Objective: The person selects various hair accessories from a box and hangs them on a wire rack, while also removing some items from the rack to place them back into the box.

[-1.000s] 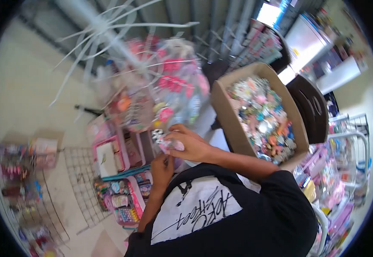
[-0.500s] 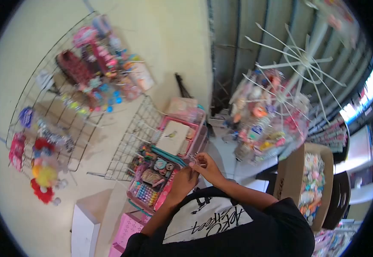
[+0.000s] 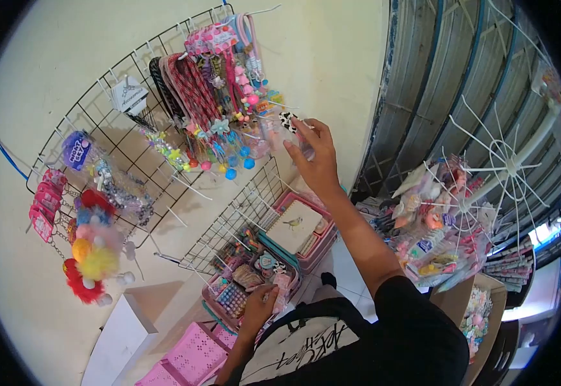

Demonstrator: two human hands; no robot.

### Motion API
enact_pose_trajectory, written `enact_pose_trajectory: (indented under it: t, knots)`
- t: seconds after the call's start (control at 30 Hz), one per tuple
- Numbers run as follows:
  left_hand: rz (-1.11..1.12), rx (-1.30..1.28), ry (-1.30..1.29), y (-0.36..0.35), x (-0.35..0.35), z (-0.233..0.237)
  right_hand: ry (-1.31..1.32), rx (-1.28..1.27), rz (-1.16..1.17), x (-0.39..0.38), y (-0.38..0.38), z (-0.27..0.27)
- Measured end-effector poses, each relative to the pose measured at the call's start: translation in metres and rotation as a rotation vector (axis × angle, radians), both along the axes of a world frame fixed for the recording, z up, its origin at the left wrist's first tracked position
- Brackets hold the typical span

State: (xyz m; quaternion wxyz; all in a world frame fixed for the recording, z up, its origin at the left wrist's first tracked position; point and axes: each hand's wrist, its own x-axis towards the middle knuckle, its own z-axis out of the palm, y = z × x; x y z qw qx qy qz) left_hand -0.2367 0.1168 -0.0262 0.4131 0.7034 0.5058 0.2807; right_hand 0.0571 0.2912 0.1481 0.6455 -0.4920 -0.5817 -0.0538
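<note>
My right hand (image 3: 317, 157) is raised to the right end of the wire wall rack. Its fingers curl around a clear packet (image 3: 288, 121) with a black-and-white cow-print piece, beside other packets hanging there. Part of that packet is hidden by the fingers. Lower down, my left hand (image 3: 259, 309) is closed at the edge of a small pink packet (image 3: 281, 287), just over the basket of accessories (image 3: 213, 301). That basket holds a bead sheet (image 3: 232, 300) and a beige bundle (image 3: 248, 276).
Cords and beaded charms (image 3: 190, 83) hang on the wire rack (image 3: 126, 64). A bird-print notebook (image 3: 293, 225) lies in a pink basket. A white spinner stand (image 3: 509, 164) with bagged goods and a cardboard box (image 3: 489, 309) stand at right. Pink crates (image 3: 193, 350) sit below.
My hands were together by the baskets. The right hand has risen to the packets on the wall rack; the left has moved slightly lower and left. The view has shifted toward the rack.
</note>
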Motion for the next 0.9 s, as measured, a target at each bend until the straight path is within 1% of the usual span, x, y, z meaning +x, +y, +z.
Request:
enact_pose_trajectory:
  t: [0.07,0.13,0.2,0.23,0.27,0.37,0.43,0.53,0.63,0.67,0.73,0.77,0.8,0.87,0.9]
  knots:
    - [0.028,-0.017,-0.009,0.002,0.0,0.0,-0.009,-0.02,-0.01,0.001,0.015,-0.008]
    - [0.054,-0.022,-0.029,0.007,0.005,0.003,-0.087,-0.029,-0.057,0.006,0.024,-0.02]
    - [0.085,-0.082,-0.001,0.012,0.006,0.005,-0.097,-0.002,-0.052,0.005,0.024,-0.024]
    - [0.086,-0.064,-0.004,0.016,0.008,0.0,-0.101,0.009,-0.053,0.004,0.023,-0.027]
    - [0.093,-0.06,-0.003,0.019,0.008,-0.004,-0.1,0.013,-0.047,0.003,0.023,-0.028]
    - [0.099,-0.075,0.017,0.024,0.017,0.004,-0.102,-0.009,-0.046,0.002,0.022,-0.024]
    - [0.083,-0.062,0.009,0.026,0.022,0.007,-0.166,-0.013,-0.079,0.004,0.023,-0.022]
    - [0.088,-0.084,0.001,0.028,0.026,0.004,-0.168,-0.05,-0.054,0.003,0.026,-0.026]
    - [0.073,-0.106,-0.036,0.029,0.024,-0.003,-0.192,-0.05,-0.065,-0.009,0.056,-0.032]
    - [0.076,-0.114,-0.033,0.026,0.024,-0.004,-0.19,-0.058,-0.062,-0.016,0.063,-0.031]
    - [0.083,-0.109,-0.058,0.029,0.026,0.001,-0.218,-0.172,-0.055,-0.03,0.074,-0.023]
    - [0.075,-0.101,-0.119,0.03,0.028,0.004,-0.278,-0.181,-0.096,-0.034,0.072,-0.021]
    - [0.073,-0.101,-0.114,0.031,0.028,0.005,-0.274,-0.182,-0.097,-0.036,0.066,-0.023]
    - [0.053,-0.061,-0.173,0.032,0.027,0.006,-0.195,-0.129,-0.066,-0.039,0.045,-0.035]
    - [0.049,-0.06,-0.172,0.033,0.029,0.011,-0.125,-0.218,0.041,-0.039,0.029,-0.053]
